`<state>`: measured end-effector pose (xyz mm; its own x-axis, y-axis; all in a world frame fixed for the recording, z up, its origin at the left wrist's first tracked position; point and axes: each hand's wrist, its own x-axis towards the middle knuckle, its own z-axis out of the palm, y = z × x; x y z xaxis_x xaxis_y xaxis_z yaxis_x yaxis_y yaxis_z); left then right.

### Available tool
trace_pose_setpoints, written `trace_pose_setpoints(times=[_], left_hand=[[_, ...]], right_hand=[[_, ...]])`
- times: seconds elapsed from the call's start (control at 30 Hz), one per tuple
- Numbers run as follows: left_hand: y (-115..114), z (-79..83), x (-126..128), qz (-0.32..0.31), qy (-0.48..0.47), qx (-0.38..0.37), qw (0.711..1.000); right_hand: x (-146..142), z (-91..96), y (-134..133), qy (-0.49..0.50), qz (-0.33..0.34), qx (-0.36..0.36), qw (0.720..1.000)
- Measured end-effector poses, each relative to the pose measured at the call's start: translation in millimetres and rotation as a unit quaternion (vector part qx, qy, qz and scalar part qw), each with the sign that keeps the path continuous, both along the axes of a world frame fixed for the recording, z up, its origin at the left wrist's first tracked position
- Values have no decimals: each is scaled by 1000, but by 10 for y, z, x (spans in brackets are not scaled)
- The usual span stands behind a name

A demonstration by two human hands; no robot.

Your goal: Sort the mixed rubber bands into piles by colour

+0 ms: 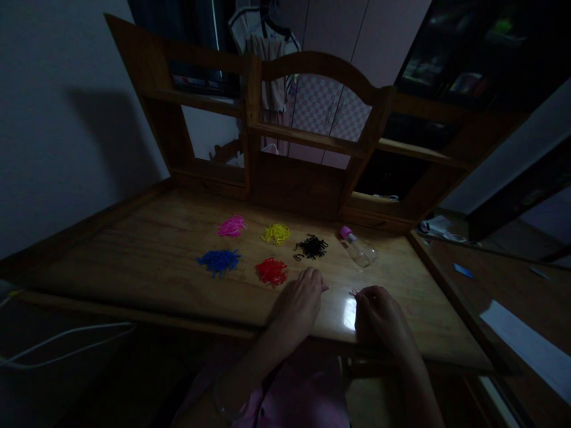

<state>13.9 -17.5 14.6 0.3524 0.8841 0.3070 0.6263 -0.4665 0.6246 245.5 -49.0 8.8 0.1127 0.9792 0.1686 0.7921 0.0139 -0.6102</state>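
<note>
My left hand rests at the front of the wooden desk with its fingers curled in. Whatever it may hold is hidden. My right hand, to its right, pinches a small looped wire piece, by its shape a paper clip, between thumb and fingertips. Beyond the hands lie loose piles sorted by colour, which look like paper clips: red clips nearest my left hand, black clips, yellow clips, blue clips and pink clips.
A clear bottle with a pink cap lies on its side behind my right hand. A wooden shelf unit rises along the desk's back edge. White paper lies on a surface at the right. A white cable hangs at the left.
</note>
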Motion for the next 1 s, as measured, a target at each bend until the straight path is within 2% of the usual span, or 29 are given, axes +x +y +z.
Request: trace_pose_setpoints(times=[0.1,0.2,0.33,0.43,0.5,0.57,0.63,0.7,0.8,0.9,1.0], left_hand=[[271,165,-350,66,-41,8,997],[708,310,-777,116,-10,29,993],[1203,378,-1169,116,31,-4,993],[1312,388,-1256,116,30,-1,993],[1221,409,-1229,118,27,7,993],[999,447,-1134,105,-7,8,994],[674,493,-977,53,-108,-18,993],[306,531,-778,-5,-199,-75,977],[-170,547,-495,-36,-258,-143,955],[-450,517,-366,-21,-265,-122,956],[-555,460,-431,19,-241,-90,966]], right_hand=[[16,-17,-34,41,0,13,999],[-12,22,-71,101,-3,17,995],[-192,141,-103,197,0,13,980],[-406,237,-128,249,-19,57,967],[-545,297,-154,272,-30,76,959],[-663,358,-186,299,-24,81,950],[-758,423,-219,317,-18,80,945],[-835,482,-253,319,-14,74,945],[-938,541,-313,296,5,68,953],[-1048,554,-400,249,44,69,965],[-1157,525,-496,199,78,84,973]])
